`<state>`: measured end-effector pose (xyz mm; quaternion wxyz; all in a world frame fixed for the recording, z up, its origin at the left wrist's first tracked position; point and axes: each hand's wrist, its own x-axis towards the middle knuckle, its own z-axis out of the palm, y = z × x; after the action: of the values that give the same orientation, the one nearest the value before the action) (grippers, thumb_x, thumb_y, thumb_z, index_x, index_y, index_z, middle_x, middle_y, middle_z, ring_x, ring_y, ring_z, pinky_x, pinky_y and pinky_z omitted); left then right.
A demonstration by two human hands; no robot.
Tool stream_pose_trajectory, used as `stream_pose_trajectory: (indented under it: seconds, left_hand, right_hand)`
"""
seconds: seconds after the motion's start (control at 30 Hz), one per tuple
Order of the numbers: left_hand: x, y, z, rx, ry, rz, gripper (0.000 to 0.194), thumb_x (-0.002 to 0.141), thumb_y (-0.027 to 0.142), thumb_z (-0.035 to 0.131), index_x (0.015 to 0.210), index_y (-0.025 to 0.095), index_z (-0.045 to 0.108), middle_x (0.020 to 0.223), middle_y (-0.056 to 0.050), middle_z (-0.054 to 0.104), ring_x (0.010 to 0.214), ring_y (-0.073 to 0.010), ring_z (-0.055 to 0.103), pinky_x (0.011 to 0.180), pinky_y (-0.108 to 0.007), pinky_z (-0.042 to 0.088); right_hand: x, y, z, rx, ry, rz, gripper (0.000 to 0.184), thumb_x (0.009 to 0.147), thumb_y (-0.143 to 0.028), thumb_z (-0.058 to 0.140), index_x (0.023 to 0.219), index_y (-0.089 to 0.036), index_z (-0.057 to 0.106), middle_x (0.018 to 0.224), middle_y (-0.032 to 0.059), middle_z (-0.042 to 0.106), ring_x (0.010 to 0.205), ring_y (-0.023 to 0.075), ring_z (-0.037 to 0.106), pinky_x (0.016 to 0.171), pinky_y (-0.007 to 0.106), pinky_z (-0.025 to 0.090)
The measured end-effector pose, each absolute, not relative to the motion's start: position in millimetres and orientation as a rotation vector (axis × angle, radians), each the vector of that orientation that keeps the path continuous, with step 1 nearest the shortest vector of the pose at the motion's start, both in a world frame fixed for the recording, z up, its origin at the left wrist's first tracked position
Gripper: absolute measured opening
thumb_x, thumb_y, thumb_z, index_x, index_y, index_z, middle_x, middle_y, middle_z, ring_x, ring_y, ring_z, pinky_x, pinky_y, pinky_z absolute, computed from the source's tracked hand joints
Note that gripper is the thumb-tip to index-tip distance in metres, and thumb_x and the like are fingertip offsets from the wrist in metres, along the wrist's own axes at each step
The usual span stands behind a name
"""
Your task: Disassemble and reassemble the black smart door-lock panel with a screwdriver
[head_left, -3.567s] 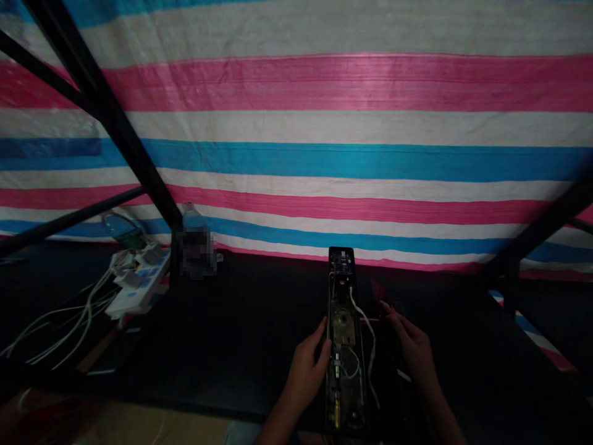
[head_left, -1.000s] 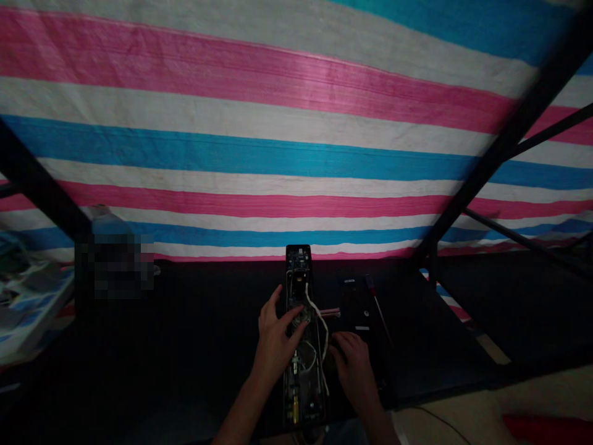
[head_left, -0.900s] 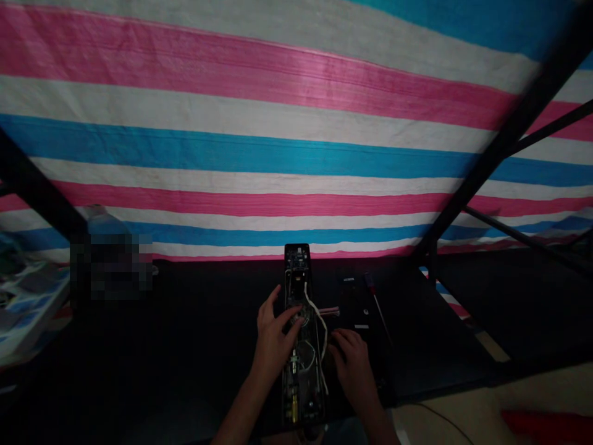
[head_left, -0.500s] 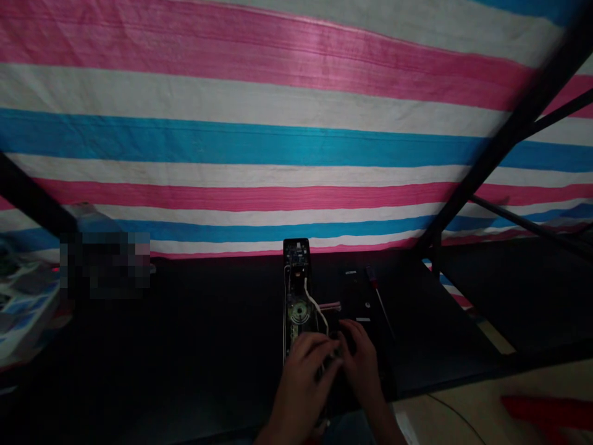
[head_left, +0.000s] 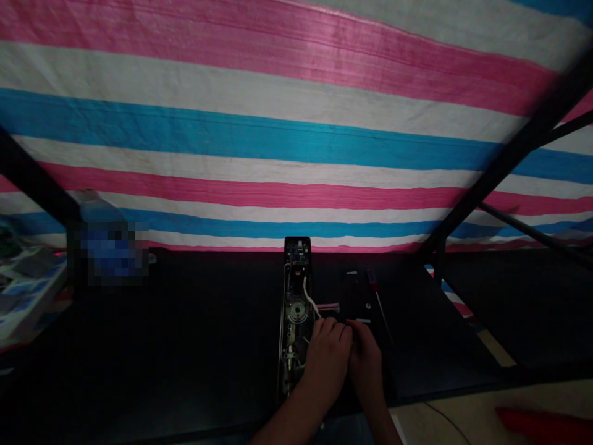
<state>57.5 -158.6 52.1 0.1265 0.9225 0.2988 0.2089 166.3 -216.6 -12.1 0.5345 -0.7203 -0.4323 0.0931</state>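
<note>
A long, narrow black housing, like an electronic door lock with its inside exposed (head_left: 298,311), lies lengthwise on the dark table. A circuit board (head_left: 297,252) sits at its far end, and metal parts run down its middle. From the housing a white cable (head_left: 309,295) curves toward my left hand (head_left: 327,355) and disappears at its fingers. My left hand is closed, its back to me, just right of the housing. Touching it, my right hand (head_left: 367,352) is also closed with fingers curled inward. What lies between the two hands is hidden.
A screwdriver (head_left: 373,281) lies to the right, near a small round part (head_left: 368,306) and a pale strip (head_left: 363,321). Pinkish wires (head_left: 330,307) lie beside the housing. Black metal posts (head_left: 482,185) flank the table before a striped sheet (head_left: 278,142). White boxes (head_left: 32,303) stand left.
My left hand has moved right and turned its back up, closing against my right hand. More of the housing's near part shows. The small dark part between my fingers is now hidden.
</note>
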Motion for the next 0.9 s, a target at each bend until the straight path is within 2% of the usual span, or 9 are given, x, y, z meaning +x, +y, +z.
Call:
stream_pose_trajectory:
  seconds: [0.1, 0.23, 0.33, 0.5, 0.63, 0.73, 0.8, 0.9]
  left_hand:
    - [54, -158, 49, 2.697, 0.937, 0.566, 0.017, 0.094, 0.01, 0.055, 0.1, 0.017, 0.07, 0.099, -0.006, 0.074, 0.105, -0.0284, 0.06, 0.094, -0.048, 0.044]
    - [53, -159, 45, 2.743, 1.01, 0.475, 0.022, 0.092, 0.006, 0.054, 0.1, 0.016, 0.072, 0.097, -0.009, 0.074, 0.118, -0.034, 0.056, 0.099, -0.053, 0.042]
    - [54, -158, 43, 2.783, 0.997, 0.442, 0.023, 0.092, 0.006, 0.054, 0.104, 0.013, 0.072, 0.099, -0.011, 0.075, 0.118, -0.0336, 0.056, 0.1, -0.053, 0.041]
    - [54, -157, 45, 2.792, 1.008, 0.461, 0.023, 0.093, 0.007, 0.052, 0.101, 0.015, 0.072, 0.094, -0.009, 0.074, 0.106, -0.0301, 0.06, 0.099, -0.051, 0.042]
    - [52, -157, 48, 2.769, 1.021, 0.491, 0.025, 0.093, 0.007, 0.051, 0.104, 0.016, 0.071, 0.105, -0.01, 0.073, 0.108, -0.0295, 0.059, 0.096, -0.048, 0.044]
    - [53, -156, 50, 2.757, 1.057, 0.49, 0.024, 0.091, 0.006, 0.053, 0.102, 0.013, 0.073, 0.114, -0.013, 0.071, 0.117, -0.0333, 0.055, 0.096, -0.048, 0.043]
    - [55, -155, 52, 2.748, 1.047, 0.48, 0.023, 0.09, 0.006, 0.053, 0.099, 0.013, 0.073, 0.104, -0.013, 0.073, 0.115, -0.034, 0.056, 0.096, -0.049, 0.042]
    - [59, -151, 55, 2.785, 1.004, 0.403, 0.023, 0.091, 0.006, 0.052, 0.092, 0.015, 0.074, 0.086, -0.011, 0.074, 0.099, -0.0312, 0.061, 0.091, -0.048, 0.043]
  right_hand:
    - [166, -213, -6, -1.747, -1.031, 0.204, 0.026, 0.091, -0.025, 0.045, 0.102, -0.02, 0.069, 0.104, 0.0115, 0.071, 0.097, 0.0244, 0.067, 0.09, 0.041, 0.052]
    - [165, -212, -2, -1.753, -1.055, 0.213, 0.024, 0.092, -0.026, 0.047, 0.1, -0.02, 0.069, 0.103, 0.0111, 0.071, 0.097, 0.0244, 0.067, 0.09, 0.04, 0.052]
    - [164, -213, -1, -1.749, -1.071, 0.231, 0.023, 0.092, -0.027, 0.049, 0.1, -0.02, 0.069, 0.103, 0.0107, 0.071, 0.096, 0.0244, 0.067, 0.089, 0.04, 0.052]
    - [163, -214, 2, -1.732, -1.083, 0.239, 0.022, 0.092, -0.026, 0.049, 0.1, -0.02, 0.07, 0.103, 0.0103, 0.071, 0.096, 0.0237, 0.067, 0.089, 0.039, 0.052]
    - [162, -213, 4, -1.73, -1.082, 0.238, 0.023, 0.092, -0.027, 0.049, 0.1, -0.02, 0.07, 0.103, 0.0106, 0.071, 0.095, 0.0243, 0.067, 0.088, 0.04, 0.053]
    - [161, -212, 5, -1.733, -1.07, 0.234, 0.022, 0.092, -0.027, 0.05, 0.098, -0.02, 0.07, 0.102, 0.0106, 0.072, 0.094, 0.0246, 0.067, 0.087, 0.04, 0.053]
    - [161, -212, 7, -1.732, -1.071, 0.23, 0.022, 0.091, -0.027, 0.05, 0.098, -0.021, 0.07, 0.101, 0.0106, 0.072, 0.094, 0.0244, 0.067, 0.087, 0.04, 0.054]
    - [162, -212, 6, -1.731, -1.078, 0.232, 0.022, 0.091, -0.027, 0.05, 0.098, -0.02, 0.07, 0.101, 0.0106, 0.072, 0.093, 0.0243, 0.067, 0.086, 0.039, 0.054]
